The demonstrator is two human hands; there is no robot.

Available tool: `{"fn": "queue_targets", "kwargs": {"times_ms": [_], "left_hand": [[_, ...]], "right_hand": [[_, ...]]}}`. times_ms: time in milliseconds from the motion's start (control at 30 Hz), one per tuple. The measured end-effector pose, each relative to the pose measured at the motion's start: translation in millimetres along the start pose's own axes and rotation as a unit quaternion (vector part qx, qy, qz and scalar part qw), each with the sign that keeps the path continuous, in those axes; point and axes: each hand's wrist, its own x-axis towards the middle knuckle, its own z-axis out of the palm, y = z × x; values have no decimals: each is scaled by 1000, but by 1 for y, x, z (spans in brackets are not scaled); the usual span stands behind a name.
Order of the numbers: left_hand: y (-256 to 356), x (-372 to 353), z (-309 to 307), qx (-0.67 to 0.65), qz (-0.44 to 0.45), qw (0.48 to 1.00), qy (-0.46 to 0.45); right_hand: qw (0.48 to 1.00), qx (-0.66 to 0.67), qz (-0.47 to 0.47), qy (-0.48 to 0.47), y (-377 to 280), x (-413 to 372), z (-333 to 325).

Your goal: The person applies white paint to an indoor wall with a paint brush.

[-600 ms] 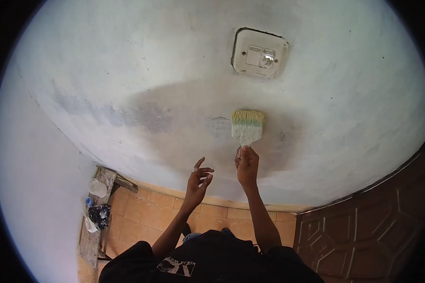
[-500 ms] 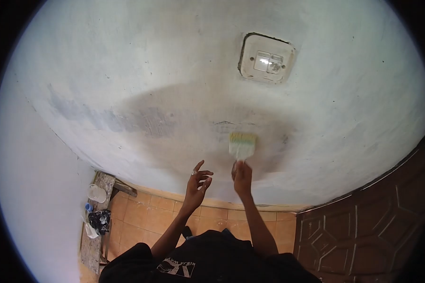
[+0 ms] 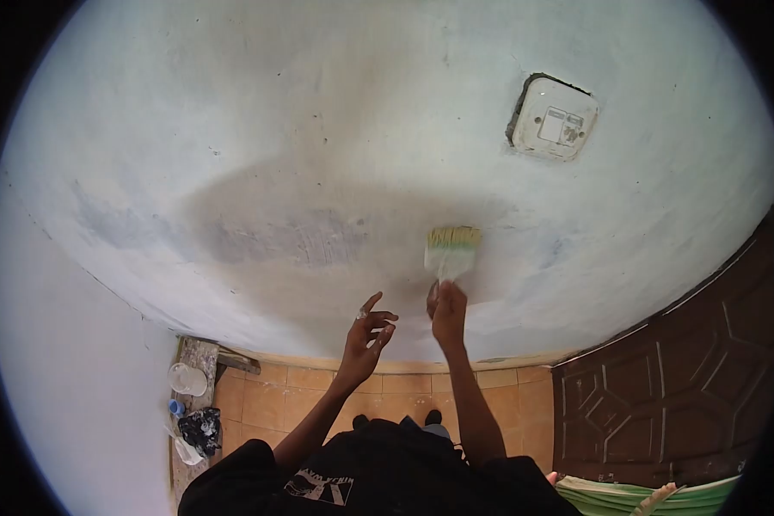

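Note:
My right hand [image 3: 449, 311] grips the handle of a wide flat paintbrush [image 3: 452, 248], its yellowish bristles pointing up against the pale wall [image 3: 387, 112]. The brush has a whitish lower part with a green tint near the bristles. To its left, my left hand [image 3: 371, 340] is raised in front of the wall with nothing in it. Its fingers are apart and loosely bent, and one wears a ring. Grey, rough patches [image 3: 327, 239] mark the wall left of the brush, inside my shadow.
Up to the right is a white wall switch [image 3: 556, 120] with a dark gap along its edge. A wooden bench [image 3: 196, 354] at lower left bears a clear plastic container [image 3: 186, 379], a blue cup [image 3: 176, 408] and a black bag [image 3: 200, 432]. A brown panelled door [image 3: 645, 396] stands right; green cloth [image 3: 636, 499] below.
The view has shifted, so the switch appears farther right and green cloth shows at lower right. Relative to the wall marks, the brush has moved slightly up and left. My left hand keeps its pose.

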Motion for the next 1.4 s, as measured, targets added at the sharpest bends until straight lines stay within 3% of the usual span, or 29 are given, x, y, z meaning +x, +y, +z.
{"fn": "queue_targets", "kwargs": {"times_ms": [167, 200, 300, 400, 567, 633, 700, 800, 900, 1100, 1200, 1400], "left_hand": [[1, -4, -22, 6, -12, 1000, -6], [0, -3, -27, 12, -11, 1000, -8], [-3, -5, -31, 13, -10, 1000, -14], [4, -6, -30, 3, 0, 1000, -7], [5, -11, -23, 0, 2, 1000, 15], [11, -14, -20, -4, -6, 1000, 25], [14, -10, -20, 1, 1, 1000, 29], [8, -14, -16, 8, 9, 999, 34], [7, -13, -13, 14, 11, 999, 43], [-1, -29, -9, -2, 15, 997, 75], [6, -35, -13, 25, 34, 994, 101], [12, -47, -21, 52, 40, 990, 125]], "right_hand": [[997, 3, 72, 42, 31, -54, 12], [996, 13, 75, 52, 23, -58, 14], [998, 32, -28, 43, -27, -22, 19], [998, 47, 11, 42, -62, 11, 27], [999, -27, -21, 35, 36, -21, 11], [997, -11, 78, 25, 40, -50, 11], [992, 28, 114, 42, 27, -58, 12], [1000, 4, 5, 24, -22, -30, 14], [1000, 8, 3, -7, -61, 6, 16], [999, -45, 14, -27, 46, -28, -3], [995, 2, 96, -26, 38, -58, 0], [998, 34, -16, -55, -46, -2, 41]]}}
